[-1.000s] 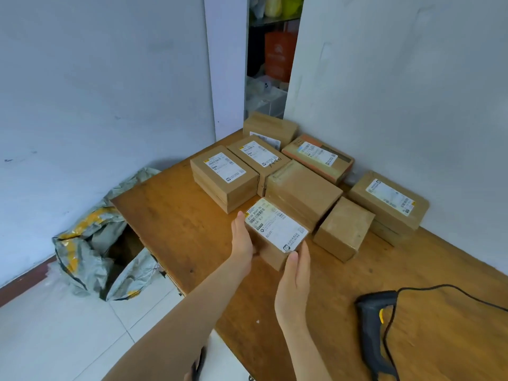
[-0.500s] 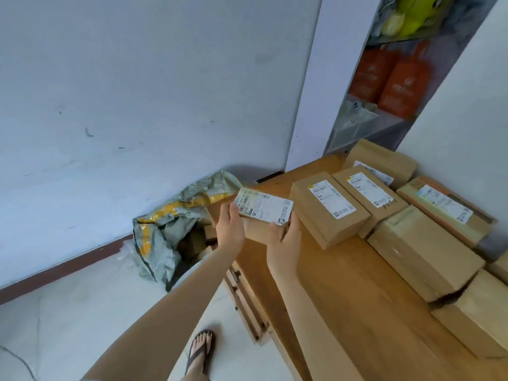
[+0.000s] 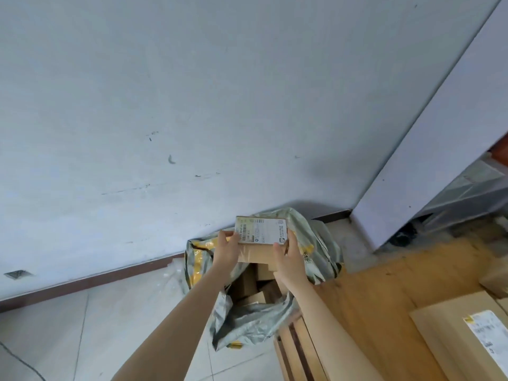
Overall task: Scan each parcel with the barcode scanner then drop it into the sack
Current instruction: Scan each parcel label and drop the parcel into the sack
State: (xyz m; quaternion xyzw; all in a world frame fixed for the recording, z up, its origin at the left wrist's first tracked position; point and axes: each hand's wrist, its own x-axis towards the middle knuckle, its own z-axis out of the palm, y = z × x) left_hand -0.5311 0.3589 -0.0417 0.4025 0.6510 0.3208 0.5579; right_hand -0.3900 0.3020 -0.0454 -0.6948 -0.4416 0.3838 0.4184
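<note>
Both arms extend forward from the lower edge of the view, past the left edge of the bench (image 3: 384, 298). The left hand (image 3: 226, 250) grips the left side of the parcel (image 3: 255, 254), with its thumb on the top face at the left edge of the label (image 3: 264, 231). The right hand (image 3: 288, 261) grips the right side, with its thumb near the label's near right corner and its fingers curled round the far side. The fingertips of both hands are hidden behind the parcel.

The sack (image 3: 320, 237) is grey with yellow markings. It stands on the tiled floor (image 3: 96, 325), touching the bench's left edge and near the wall (image 3: 192, 105). Its mouth is open. Several brown boxes (image 3: 248, 283) lie inside at mixed angles; how many cannot be told.

The parcel is a brown cardboard box held between the two hands, off the bench and directly above the sack's mouth. Its labelled face is tilted toward the camera. It does not touch the boxes below.

A second parcel (image 3: 445, 345), label up, lies flat at the near right of the bench, partly cut off by the edge of the view.
</note>
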